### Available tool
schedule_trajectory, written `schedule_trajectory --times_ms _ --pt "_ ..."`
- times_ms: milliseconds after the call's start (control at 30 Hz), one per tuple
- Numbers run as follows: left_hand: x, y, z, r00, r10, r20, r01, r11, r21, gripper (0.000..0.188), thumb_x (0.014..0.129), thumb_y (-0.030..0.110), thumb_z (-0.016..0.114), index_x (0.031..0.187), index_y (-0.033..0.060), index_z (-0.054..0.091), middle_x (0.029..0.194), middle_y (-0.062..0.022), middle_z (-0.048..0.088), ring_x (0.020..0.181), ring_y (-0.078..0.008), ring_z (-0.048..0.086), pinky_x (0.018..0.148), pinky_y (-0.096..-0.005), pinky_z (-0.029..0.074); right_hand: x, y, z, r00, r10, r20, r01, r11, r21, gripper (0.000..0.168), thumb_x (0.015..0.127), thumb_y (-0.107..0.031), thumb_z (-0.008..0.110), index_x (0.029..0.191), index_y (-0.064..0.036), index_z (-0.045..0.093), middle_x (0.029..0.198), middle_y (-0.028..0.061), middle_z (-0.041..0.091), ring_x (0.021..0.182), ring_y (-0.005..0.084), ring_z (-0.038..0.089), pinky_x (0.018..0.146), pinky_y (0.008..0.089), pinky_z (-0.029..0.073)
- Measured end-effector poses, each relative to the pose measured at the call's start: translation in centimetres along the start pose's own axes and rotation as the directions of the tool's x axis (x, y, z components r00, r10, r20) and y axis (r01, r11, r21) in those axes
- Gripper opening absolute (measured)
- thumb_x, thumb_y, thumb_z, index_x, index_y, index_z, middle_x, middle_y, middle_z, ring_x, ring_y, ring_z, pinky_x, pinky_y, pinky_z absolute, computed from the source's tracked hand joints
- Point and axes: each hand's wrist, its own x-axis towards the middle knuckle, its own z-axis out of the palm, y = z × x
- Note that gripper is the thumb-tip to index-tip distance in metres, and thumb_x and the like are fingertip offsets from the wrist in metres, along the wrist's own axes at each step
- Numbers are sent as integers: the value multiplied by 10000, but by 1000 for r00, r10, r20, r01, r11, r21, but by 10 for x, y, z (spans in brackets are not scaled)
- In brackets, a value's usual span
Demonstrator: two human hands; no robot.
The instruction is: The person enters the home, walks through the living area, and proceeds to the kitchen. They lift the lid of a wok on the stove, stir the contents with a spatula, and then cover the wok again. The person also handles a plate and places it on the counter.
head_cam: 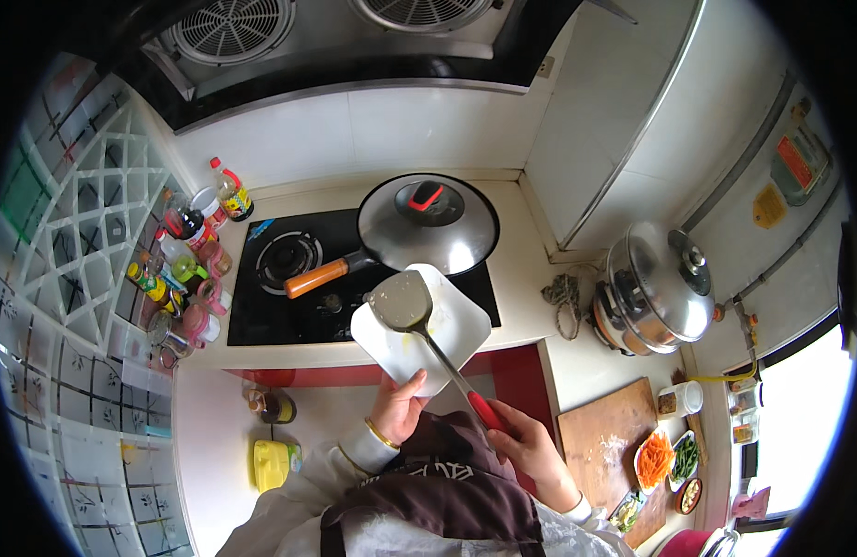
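My left hand (398, 411) grips the near corner of a white square plate (463, 317), thumb on top. Yellowish traces mark the plate's surface. In my right hand (529, 445) is the red handle of a metal wok spatula (402, 301); its broad blade lies over the plate and carries small bits of residue. Whether blade and plate touch I cannot tell. Just beyond the plate, a wok with a wooden handle (317, 278) sits on the black gas hob (261, 324). A domed metal lid (442, 237) with a black and red knob covers it, so its contents are hidden.
Sauce bottles (233, 191) and pink-lidded jars (200, 326) crowd the hob's left. At right stand a lidded steel pot (651, 292) and a wooden cutting board (595, 432) with shredded carrot (655, 459) and chopped greens (685, 458) in dishes. A range hood (331, 90) overhangs the hob.
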Motion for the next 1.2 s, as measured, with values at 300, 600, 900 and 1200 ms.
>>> schedule_trajectory --times_ms 300,600,900,1200 --pt "13 21 -13 1000 -18 -9 18 999 -32 493 807 -28 583 1212 187 400 1149 -13 509 1037 -165 520 819 -336 461 23 2 40 999 4 34 -2 998 -67 496 820 -69 620 1256 35 408 842 47 578 584 55 481 515 196 409" --pt "32 13 8 996 91 20 -90 995 -43 516 791 -46 590 1203 184 382 1115 -4 519 1011 -162 529 800 -312 455 33 -16 19 982 -38 184 61 991 -120 543 786 -71 655 1258 21 404 1070 116 572 900 121 565 773 254 471" --pt "38 10 18 972 227 -58 -227 974 -4 518 775 -74 582 1200 154 394 1118 -19 528 1010 -148 522 833 -292 431 46 -15 11 921 -277 274 344 908 -240 559 803 -178 653 1273 -16 397 994 163 585 774 187 594 685 276 475" --pt "15 9 19 937 334 -101 -331 942 46 468 798 -47 571 1190 156 415 1105 -2 528 999 -134 514 831 -284 420 40 -11 0 903 -188 387 183 982 50 533 846 -162 610 1296 -9 370 975 92 595 795 97 543 730 238 447"
